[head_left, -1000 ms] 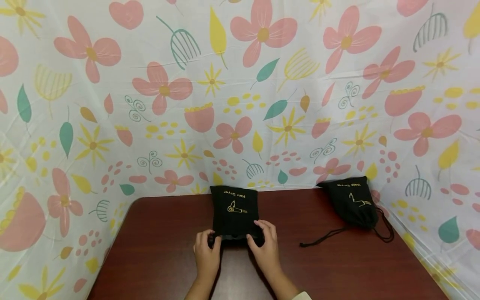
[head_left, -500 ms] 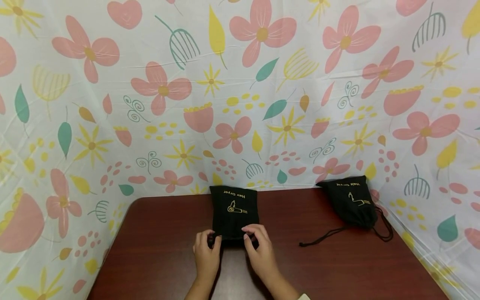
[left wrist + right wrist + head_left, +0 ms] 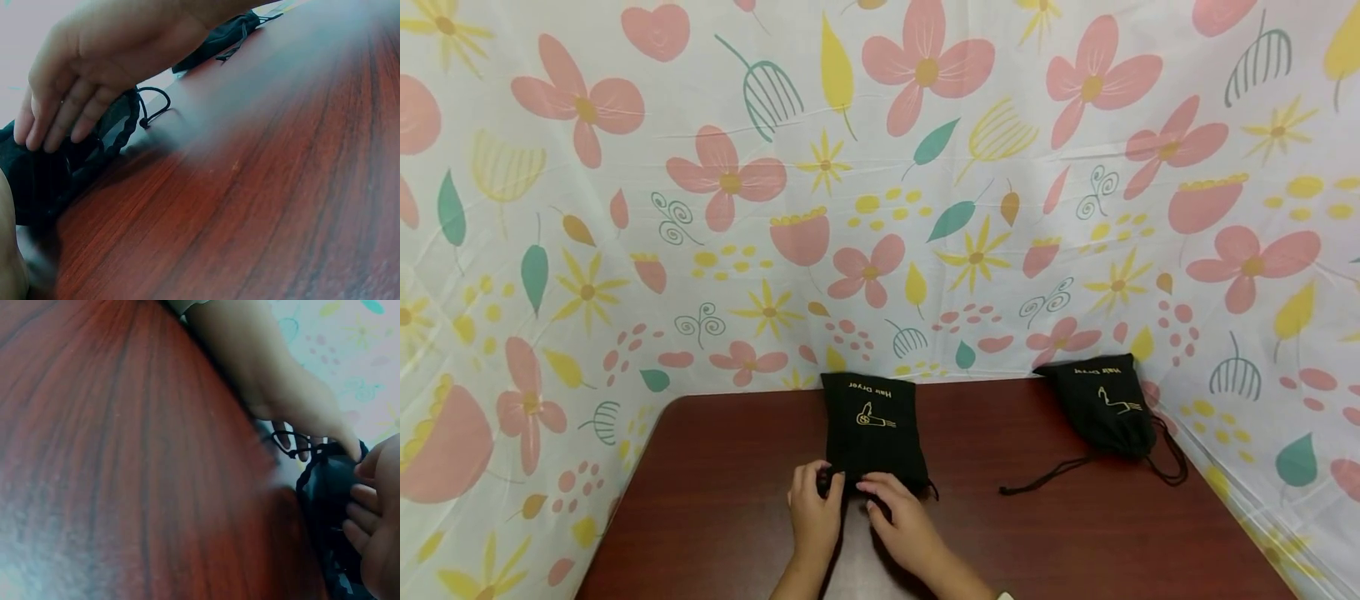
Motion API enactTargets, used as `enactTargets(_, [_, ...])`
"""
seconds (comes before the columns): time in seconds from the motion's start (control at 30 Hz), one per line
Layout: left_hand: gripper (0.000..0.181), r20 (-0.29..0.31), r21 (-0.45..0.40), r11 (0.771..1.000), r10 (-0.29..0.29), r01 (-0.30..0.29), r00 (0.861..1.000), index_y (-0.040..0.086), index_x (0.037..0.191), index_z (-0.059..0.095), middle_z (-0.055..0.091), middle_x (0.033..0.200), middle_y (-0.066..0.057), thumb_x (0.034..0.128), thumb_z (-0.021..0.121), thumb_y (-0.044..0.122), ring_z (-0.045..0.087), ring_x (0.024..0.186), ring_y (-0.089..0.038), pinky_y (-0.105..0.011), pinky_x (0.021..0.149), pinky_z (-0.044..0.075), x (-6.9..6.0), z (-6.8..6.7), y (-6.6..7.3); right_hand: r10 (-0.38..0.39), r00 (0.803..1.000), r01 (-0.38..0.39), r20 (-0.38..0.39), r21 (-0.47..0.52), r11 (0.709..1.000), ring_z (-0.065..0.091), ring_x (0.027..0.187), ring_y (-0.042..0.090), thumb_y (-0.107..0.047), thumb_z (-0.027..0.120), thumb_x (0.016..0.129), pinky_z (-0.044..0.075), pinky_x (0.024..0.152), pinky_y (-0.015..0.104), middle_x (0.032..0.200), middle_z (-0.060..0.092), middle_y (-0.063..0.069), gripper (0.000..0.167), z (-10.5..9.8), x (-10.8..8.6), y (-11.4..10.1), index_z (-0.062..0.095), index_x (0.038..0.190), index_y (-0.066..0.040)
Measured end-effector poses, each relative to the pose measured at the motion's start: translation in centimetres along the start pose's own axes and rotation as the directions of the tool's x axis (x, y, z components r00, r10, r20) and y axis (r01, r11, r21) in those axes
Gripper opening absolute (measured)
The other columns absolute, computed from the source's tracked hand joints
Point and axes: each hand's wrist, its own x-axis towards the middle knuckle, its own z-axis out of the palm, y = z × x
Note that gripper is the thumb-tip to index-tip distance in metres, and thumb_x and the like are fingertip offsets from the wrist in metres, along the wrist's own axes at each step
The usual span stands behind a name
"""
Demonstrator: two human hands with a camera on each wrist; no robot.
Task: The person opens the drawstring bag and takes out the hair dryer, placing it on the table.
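Note:
A black drawstring bag (image 3: 872,442), printed in gold with "Hair Dryer" and a dryer drawing, lies flat at the table's middle with its mouth toward me. My left hand (image 3: 815,508) pinches the left corner of the mouth; in the right wrist view, that hand's thumb (image 3: 350,442) lies over the bag's corded rim. My right hand (image 3: 906,525) is at the middle of the mouth. Seen from the left wrist, its fingers (image 3: 62,115) are fairly straight and reach at the opening. Something dark shows inside the bag (image 3: 331,506), too unclear to name.
A second black drawstring bag (image 3: 1105,408) with the same print lies at the back right, its cord (image 3: 1045,475) trailing on the brown wooden table (image 3: 1075,542). A flower-printed cloth (image 3: 865,167) hangs behind and along the sides.
My right hand has let go of the mouth's right corner and moved left to its middle. That corner and a bit of cord are now uncovered. My left hand stays in place.

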Motion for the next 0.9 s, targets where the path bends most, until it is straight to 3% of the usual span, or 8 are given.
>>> enactTargets(0.17, [0.021, 0.012, -0.007, 1.0, -0.012, 0.012, 1.0, 0.012, 0.103, 0.067, 0.063, 0.101, -0.003, 0.0856, 0.078, 0.017, 0.061, 0.091, -0.02, -0.038, 0.086, 0.035, -0.1, 0.1, -0.1, 0.033, 0.997, -0.024, 0.07, -0.126, 0.992, 0.049, 0.138, 0.036, -0.018, 0.061, 0.1, 0.045, 0.106, 0.06, 0.15, 0.051, 0.015, 0.046, 0.4, -0.2, 0.2, 0.054, 0.145, -0.009])
enactTargets(0.3, [0.021, 0.017, -0.01, 1.0, -0.016, 0.016, 1.0, 0.012, 0.104, 0.067, 0.064, 0.102, -0.003, 0.0861, 0.078, 0.017, 0.061, 0.092, -0.02, -0.037, 0.086, 0.035, -0.1, 0.0, -0.1, 0.05, 0.998, -0.043, 0.046, -0.15, 0.988, 0.047, 0.138, 0.04, -0.022, 0.063, 0.098, 0.039, 0.108, 0.066, 0.15, 0.049, 0.02, 0.055, 0.5, -0.4, 0.2, 0.047, 0.149, -0.006])
enactTargets(0.6, [0.02, 0.014, -0.013, 1.0, -0.013, 0.013, 1.0, 0.012, 0.102, 0.067, 0.064, 0.099, -0.001, 0.0849, 0.076, 0.012, 0.06, 0.09, -0.018, -0.036, 0.086, 0.035, -0.1, 0.0, 0.0, 0.078, 0.995, -0.088, -0.054, -0.22, 0.971, 0.053, 0.128, 0.038, -0.024, 0.066, 0.096, 0.044, 0.104, 0.06, 0.136, 0.056, 0.02, 0.056, 0.4, 0.1, 0.3, 0.049, 0.144, -0.001])
enactTargets(0.8, [0.024, -0.007, -0.014, 1.0, 0.025, -0.025, 1.0, 0.011, 0.1, 0.067, 0.062, 0.091, 0.0, 0.0783, 0.073, 0.001, 0.059, 0.084, -0.014, -0.035, 0.086, 0.034, -0.1, 0.1, 0.0, 0.074, 0.988, -0.106, -0.134, -0.25, 0.963, 0.059, 0.114, 0.037, -0.019, 0.065, 0.096, 0.05, 0.095, 0.055, 0.123, 0.06, 0.022, 0.045, 0.5, 0.6, 0.5, 0.054, 0.134, 0.002])
enactTargets(0.9, [0.025, -0.015, -0.006, 0.999, 0.054, -0.054, 0.998, 0.011, 0.099, 0.068, 0.063, 0.089, 0.001, 0.0772, 0.073, -0.001, 0.059, 0.082, -0.013, -0.036, 0.087, 0.035, -0.1, 0.2, 0.0, 0.108, 0.984, -0.139, -0.142, -0.235, 0.962, 0.059, 0.112, 0.04, -0.018, 0.064, 0.097, 0.05, 0.093, 0.056, 0.121, 0.06, 0.025, 0.041, 0.5, 0.7, 0.6, 0.054, 0.131, 0.004])
